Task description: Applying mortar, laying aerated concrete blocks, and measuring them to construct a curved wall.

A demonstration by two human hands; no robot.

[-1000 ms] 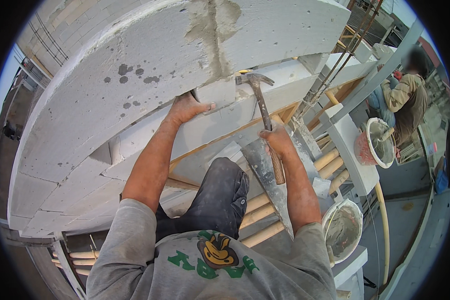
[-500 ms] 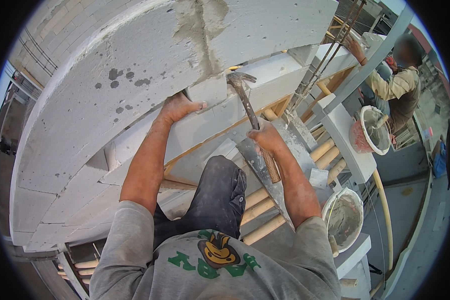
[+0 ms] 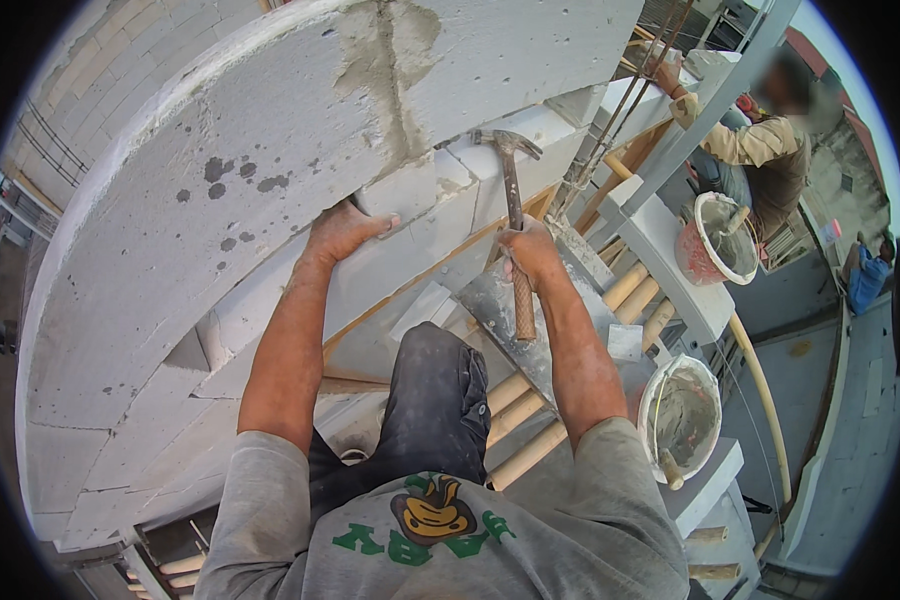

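My left hand point(image 3: 348, 232) grips the near end of a small white block point(image 3: 402, 192), set in a gap under the big curved white wall panel point(image 3: 260, 130). Its thumb presses on the block's face, and the other fingers are partly hidden behind the edge. In my right hand point(image 3: 530, 250) is a claw hammer point(image 3: 513, 185), held round the middle of its handle. The worn hammer head is up beside the row of white blocks point(image 3: 490, 165), right of the held block and apart from it. A grey mortar seam point(image 3: 385, 80) runs down the panel above.
Bamboo poles point(image 3: 530, 450) and a grey metal sheet point(image 3: 500, 310) lie beside my knee. On the right are a mortar bucket point(image 3: 682, 415) and a reddish bucket point(image 3: 715, 240). A co-worker point(image 3: 760, 150) sits beyond a slanting metal post point(image 3: 710, 125); another person in blue point(image 3: 870, 275) is farther off.
The hammer head has swung right, away from the small block, and its handle is now more upright. My left hand keeps its hold on the block. The whole view has shifted slightly.
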